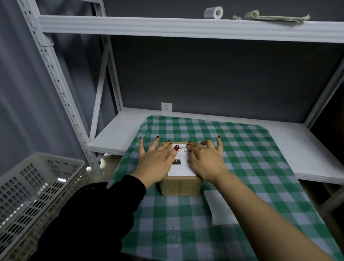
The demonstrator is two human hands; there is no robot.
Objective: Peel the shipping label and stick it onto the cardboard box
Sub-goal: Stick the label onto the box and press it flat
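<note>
A small brown cardboard box (180,187) stands on the green checked cloth (245,154). A white shipping label (182,166) with a barcode and black print lies flat on the box top. My left hand (155,159) rests palm down on the label's left side, fingers spread. My right hand (207,160) lies flat over the label's right side, fingers spread too. Both hands hide parts of the label and the box top. A blank white backing sheet (221,208) lies on the cloth just right of the box, partly under my right forearm.
The cloth covers a table pushed against a white metal shelf (117,131). The upper shelf board carries a white tape roll (213,12) and folded cloth (276,17). Stacked white plastic baskets (28,198) stand at the lower left. A wall socket (166,107) sits behind.
</note>
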